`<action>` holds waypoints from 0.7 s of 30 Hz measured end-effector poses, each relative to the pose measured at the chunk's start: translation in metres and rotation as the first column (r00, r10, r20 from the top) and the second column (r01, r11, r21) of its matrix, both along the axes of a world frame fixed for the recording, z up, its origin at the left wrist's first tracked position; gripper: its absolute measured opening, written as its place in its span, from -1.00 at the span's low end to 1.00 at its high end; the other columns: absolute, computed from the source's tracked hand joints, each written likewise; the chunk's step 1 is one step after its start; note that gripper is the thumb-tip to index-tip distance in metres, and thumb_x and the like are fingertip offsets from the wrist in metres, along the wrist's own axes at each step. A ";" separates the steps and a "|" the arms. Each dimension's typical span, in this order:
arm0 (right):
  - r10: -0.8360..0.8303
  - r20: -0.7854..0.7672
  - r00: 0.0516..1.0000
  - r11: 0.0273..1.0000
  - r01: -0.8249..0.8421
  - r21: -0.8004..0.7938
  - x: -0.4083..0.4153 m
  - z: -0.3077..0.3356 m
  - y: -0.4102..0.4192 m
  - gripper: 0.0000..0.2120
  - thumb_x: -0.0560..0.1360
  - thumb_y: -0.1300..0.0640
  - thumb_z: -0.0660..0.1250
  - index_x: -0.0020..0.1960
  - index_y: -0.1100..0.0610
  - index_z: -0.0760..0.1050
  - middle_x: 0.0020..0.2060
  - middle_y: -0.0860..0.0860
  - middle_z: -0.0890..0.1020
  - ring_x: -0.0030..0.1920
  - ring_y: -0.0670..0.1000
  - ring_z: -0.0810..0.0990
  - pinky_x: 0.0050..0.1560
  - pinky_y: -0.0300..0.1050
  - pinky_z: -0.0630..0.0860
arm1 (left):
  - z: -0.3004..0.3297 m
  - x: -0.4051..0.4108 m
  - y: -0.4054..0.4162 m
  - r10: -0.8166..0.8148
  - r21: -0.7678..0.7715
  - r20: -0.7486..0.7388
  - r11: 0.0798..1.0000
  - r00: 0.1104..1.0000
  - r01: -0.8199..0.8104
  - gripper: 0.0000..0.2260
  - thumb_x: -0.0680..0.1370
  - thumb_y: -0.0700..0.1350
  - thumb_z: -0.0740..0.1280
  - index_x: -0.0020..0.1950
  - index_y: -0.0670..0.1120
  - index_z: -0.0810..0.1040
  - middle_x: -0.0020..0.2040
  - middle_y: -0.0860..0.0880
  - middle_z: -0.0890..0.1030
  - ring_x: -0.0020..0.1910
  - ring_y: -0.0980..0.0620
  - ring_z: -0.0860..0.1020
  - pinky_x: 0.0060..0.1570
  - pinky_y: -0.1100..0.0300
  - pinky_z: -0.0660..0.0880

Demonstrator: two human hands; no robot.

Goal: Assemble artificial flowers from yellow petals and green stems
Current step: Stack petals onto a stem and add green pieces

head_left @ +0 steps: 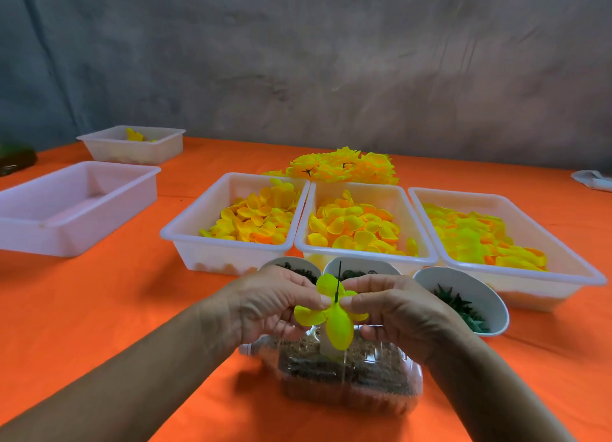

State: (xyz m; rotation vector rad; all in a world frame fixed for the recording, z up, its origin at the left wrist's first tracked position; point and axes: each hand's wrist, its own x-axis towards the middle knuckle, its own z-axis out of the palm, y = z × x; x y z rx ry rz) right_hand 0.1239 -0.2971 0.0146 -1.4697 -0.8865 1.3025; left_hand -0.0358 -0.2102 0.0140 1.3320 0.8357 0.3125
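Observation:
A yellow-green petal piece (337,325) with several lobes is threaded on a thin dark green stem (338,281) that sticks up through its middle. My left hand (275,304) pinches the petal piece from the left. From the right, my right hand (394,309) pinches it at the stem. Both hands hover above a clear plastic container (357,375) filled with brown material. Three white trays of loose yellow petals (255,219) (357,226) (480,239) stand behind. A heap of finished yellow flowers (344,166) lies beyond them.
Three white bowls with dark green parts (463,305) sit just behind my hands; the two left ones are partly hidden. An empty white tray (76,206) and a smaller one (135,143) holding a yellow piece stand at the left on the orange tablecloth (132,292).

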 end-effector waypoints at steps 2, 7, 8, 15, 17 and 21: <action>-0.004 0.018 1.000 1.000 0.004 0.002 -0.001 0.001 0.000 -0.82 0.37 0.35 0.41 -0.03 0.21 0.60 -0.28 0.09 0.65 -0.37 -0.04 0.58 -0.43 -0.26 0.47 | 0.000 0.001 0.000 0.006 0.016 -0.008 1.000 1.000 -0.006 -0.80 0.43 -0.27 0.42 -0.38 -0.10 0.55 -0.44 -0.04 0.57 -0.54 0.11 0.50 -0.55 0.32 0.44; -0.015 0.091 0.996 1.000 0.014 0.011 -0.001 0.006 0.002 -0.85 0.35 0.39 0.41 -0.19 0.16 0.60 -0.41 0.06 0.64 -0.47 -0.08 0.57 -0.50 -0.28 0.43 | 0.002 0.003 0.002 -0.016 0.068 -0.036 0.998 0.999 0.018 -0.76 0.44 -0.29 0.41 -0.40 -0.09 0.52 -0.47 -0.03 0.56 -0.54 0.11 0.49 -0.54 0.33 0.44; -0.014 0.095 0.995 1.000 0.013 0.011 -0.001 0.006 0.003 -0.84 0.35 0.40 0.41 -0.21 0.16 0.60 -0.42 0.06 0.63 -0.48 -0.08 0.57 -0.52 -0.28 0.43 | 0.003 0.003 0.002 -0.022 0.077 -0.041 0.997 0.999 0.025 -0.76 0.44 -0.29 0.41 -0.41 -0.09 0.52 -0.47 -0.02 0.55 -0.53 0.12 0.49 -0.54 0.33 0.44; -0.012 0.124 0.992 1.000 0.012 -0.002 0.000 0.004 0.003 -0.86 0.35 0.36 0.44 -0.20 0.15 0.60 -0.42 0.03 0.63 -0.46 -0.09 0.57 -0.45 -0.26 0.45 | 0.004 0.003 0.003 -0.035 0.077 -0.069 0.996 0.997 0.041 -0.76 0.43 -0.29 0.42 -0.40 -0.09 0.51 -0.48 -0.02 0.54 -0.55 0.14 0.46 -0.57 0.34 0.42; -0.029 0.102 0.994 1.000 0.030 -0.005 0.000 0.002 0.002 -0.87 0.36 0.35 0.44 -0.17 0.16 0.60 -0.40 0.03 0.64 -0.44 -0.08 0.57 -0.43 -0.25 0.47 | 0.001 0.001 0.003 -0.024 0.037 -0.058 0.999 0.998 0.026 -0.79 0.44 -0.27 0.42 -0.38 -0.10 0.53 -0.47 -0.03 0.55 -0.55 0.13 0.47 -0.57 0.34 0.42; -0.049 0.031 0.998 0.999 0.050 -0.009 0.001 0.000 -0.001 -0.86 0.38 0.36 0.41 -0.11 0.18 0.59 -0.35 0.07 0.65 -0.46 -0.06 0.56 -0.50 -0.29 0.44 | -0.003 -0.004 0.004 -0.015 -0.021 -0.038 1.000 0.999 0.015 -0.81 0.44 -0.26 0.41 -0.36 -0.10 0.56 -0.43 -0.05 0.57 -0.51 0.11 0.49 -0.54 0.32 0.46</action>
